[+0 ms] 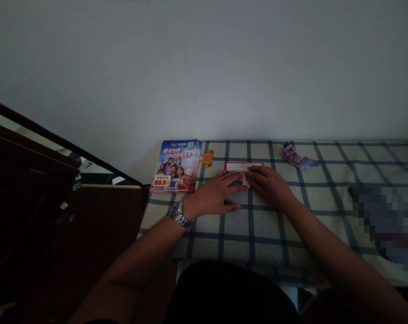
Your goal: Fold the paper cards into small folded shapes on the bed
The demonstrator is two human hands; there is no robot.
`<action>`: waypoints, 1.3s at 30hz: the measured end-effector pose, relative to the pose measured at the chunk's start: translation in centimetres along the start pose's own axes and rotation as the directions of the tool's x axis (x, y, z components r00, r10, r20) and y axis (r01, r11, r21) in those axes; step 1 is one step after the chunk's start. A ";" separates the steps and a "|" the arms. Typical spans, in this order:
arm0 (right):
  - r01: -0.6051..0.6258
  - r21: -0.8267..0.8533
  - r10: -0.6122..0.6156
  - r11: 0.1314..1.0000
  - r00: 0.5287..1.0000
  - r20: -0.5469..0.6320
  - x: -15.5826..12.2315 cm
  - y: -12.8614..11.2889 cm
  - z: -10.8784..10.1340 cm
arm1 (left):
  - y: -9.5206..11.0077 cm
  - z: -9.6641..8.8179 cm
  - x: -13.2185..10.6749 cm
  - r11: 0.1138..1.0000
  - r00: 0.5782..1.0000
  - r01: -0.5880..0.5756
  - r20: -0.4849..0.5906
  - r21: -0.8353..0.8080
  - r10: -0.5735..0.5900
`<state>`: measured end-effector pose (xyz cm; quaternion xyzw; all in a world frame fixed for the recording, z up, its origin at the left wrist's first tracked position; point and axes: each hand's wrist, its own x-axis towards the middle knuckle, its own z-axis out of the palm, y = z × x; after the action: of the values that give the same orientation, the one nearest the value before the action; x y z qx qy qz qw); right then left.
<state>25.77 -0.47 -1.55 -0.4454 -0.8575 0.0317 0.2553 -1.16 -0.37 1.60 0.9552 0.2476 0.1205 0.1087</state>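
My left hand (214, 195), with a metal watch (180, 214) at the wrist, lies flat with its fingers spread over a printed leaflet (237, 166). The leaflet has a red-edged white strip along its far side, and both hands cover most of the rest. My right hand (270, 185) is closed at the leaflet's right part, its fingers curled down on the paper. A pale, torn-looking paper edge (245, 181) shows between the hands. To the left lies a stack of colourful flyers (175, 166), the top one printed with 89.9.
A plaid cloth (235, 245) covers the table against a white wall (204, 67). An orange bear-shaped piece (207, 159) sits beside the stack. Crumpled printed paper (298, 157) lies at the back right. A blurred-out dark object (386, 225) rests at the right.
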 end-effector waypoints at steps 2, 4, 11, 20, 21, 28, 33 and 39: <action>0.004 0.019 -0.003 1.000 1.000 -0.014 0.0 0.1 0.0 | 0.0 0.0 0.0 1.000 1.000 0.001 0.003 0.003 -0.001; 0.005 0.039 -0.004 0.999 1.000 -0.029 0.0 0.1 0.1 | 0.0 0.0 0.0 1.000 1.000 0.005 0.000 0.001 -0.005; -0.011 0.052 0.012 0.999 0.999 -0.030 0.1 -0.1 -0.1 | 0.1 0.1 0.1 1.000 1.000 0.019 -0.016 -0.022 -0.020; -0.001 -0.021 0.001 1.000 1.000 -0.004 -0.1 -0.1 0.2 | 0.4 0.0 0.4 1.000 1.000 0.019 -0.022 0.001 -0.019; 0.001 -0.026 -0.002 1.000 1.000 -0.004 -0.1 -0.1 0.2 | 0.3 0.0 0.3 1.000 1.000 0.019 -0.020 0.009 -0.018; 0.002 -0.024 -0.002 1.000 1.000 -0.011 0.0 -0.4 0.1 | 0.2 -0.1 0.2 1.000 1.000 0.013 -0.003 0.024 -0.013; -0.006 -0.005 0.005 1.000 1.000 -0.010 0.0 0.0 0.2 | -0.1 -0.1 0.3 1.000 1.000 0.013 -0.006 -0.005 -0.013; -0.012 0.007 0.012 1.000 1.000 -0.006 0.1 -0.1 0.0 | -0.4 -0.2 0.5 0.999 1.000 0.018 -0.001 -0.048 -0.018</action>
<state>25.65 -0.38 -1.50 -0.4497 -0.8540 0.0350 0.2594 -1.03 0.25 1.81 0.9499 0.2533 0.1261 0.1326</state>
